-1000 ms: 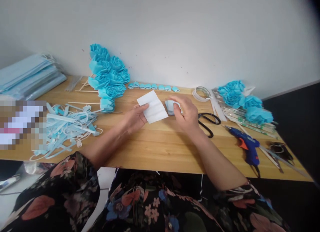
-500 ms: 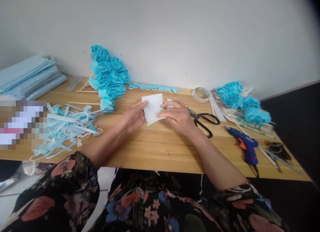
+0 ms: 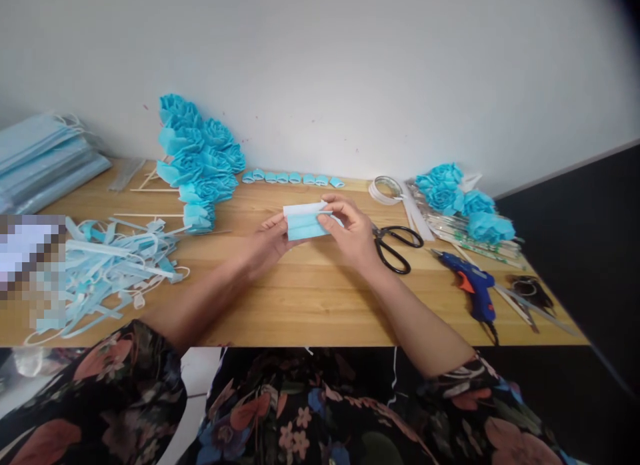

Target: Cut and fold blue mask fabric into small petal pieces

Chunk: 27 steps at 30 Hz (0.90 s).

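Both hands hold one folded piece of mask fabric (image 3: 305,223), light blue with a white upper edge, just above the wooden table (image 3: 310,298). My left hand (image 3: 267,241) pinches its left end, thumb on top. My right hand (image 3: 350,231) grips its right end with curled fingers. Black scissors (image 3: 395,245) lie just right of my right hand.
Blue fabric roses on sticks (image 3: 197,158) lie at the back left, with small rolled blue pieces (image 3: 293,178) in a row by the wall. More roses (image 3: 465,201), a blue glue gun (image 3: 470,285), cut strips (image 3: 110,265) and stacked masks (image 3: 40,161) lie around.
The white sheet has been folded over, so its blue side now shows. My right hand moved left from a small blue piece onto the sheet. The view shifted slightly right.
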Motion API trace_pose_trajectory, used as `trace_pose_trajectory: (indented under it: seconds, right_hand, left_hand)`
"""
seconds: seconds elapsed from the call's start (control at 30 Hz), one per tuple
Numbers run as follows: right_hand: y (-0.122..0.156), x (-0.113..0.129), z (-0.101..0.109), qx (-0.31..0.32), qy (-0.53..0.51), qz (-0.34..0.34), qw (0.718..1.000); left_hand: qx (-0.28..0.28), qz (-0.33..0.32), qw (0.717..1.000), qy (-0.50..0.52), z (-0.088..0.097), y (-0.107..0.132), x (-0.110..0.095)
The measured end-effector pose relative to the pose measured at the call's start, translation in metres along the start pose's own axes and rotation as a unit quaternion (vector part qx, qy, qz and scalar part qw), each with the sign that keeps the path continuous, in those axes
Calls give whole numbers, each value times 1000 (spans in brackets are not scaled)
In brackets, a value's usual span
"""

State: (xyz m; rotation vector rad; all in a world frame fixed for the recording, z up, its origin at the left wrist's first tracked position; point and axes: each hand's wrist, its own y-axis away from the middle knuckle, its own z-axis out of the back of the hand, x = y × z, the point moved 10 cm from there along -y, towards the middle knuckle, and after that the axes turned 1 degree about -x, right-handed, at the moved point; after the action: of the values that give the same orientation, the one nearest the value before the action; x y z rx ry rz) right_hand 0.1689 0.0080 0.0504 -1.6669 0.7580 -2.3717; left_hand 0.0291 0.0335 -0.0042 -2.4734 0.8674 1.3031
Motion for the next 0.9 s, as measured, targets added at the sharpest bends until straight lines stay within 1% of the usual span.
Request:
trace_pose_trajectory:
  seconds: [0.07,0.13,0.33,0.43,0.53,0.6,0.67,0.73,0.83,0.9]
  right_hand:
    - [0,-10,-4,13,-41,-41,998]
    - [1,-14,-4,10,-53,-62,997]
    - [2,-13,0,-14,-34,-66,997]
    - [2,-13,0,-15,-34,-63,997]
    - [4,-14,-2,-7,-27,-57,998]
    - [5,-16,-5,1,-18,-53,998]
    - [5,-18,-6,3,-22,-53,998]
    - [4,-20,-8,5,-50,-55,997]
    - [2,-22,-14,29,-96,-68,993]
    - [2,-24,-18,47,-107,-85,989]
  left_hand:
    - [3,2,1000,-2,0,0,1]
    - [5,10,1000,-9,0,0,3]
    - [-23,6,999,-44,8,-4,3]
    - [-52,-38,990,-122,13,-2,-9]
    - [-95,-95,967,-218,19,3,-24]
    - [-116,-118,953,-252,22,5,-29]
    - [-133,-135,945,-268,26,6,-32]
    - [-144,-148,940,-272,28,6,-35]
    - [-147,-151,941,-263,29,6,-37]
    - [-150,-144,944,-255,29,6,-36]
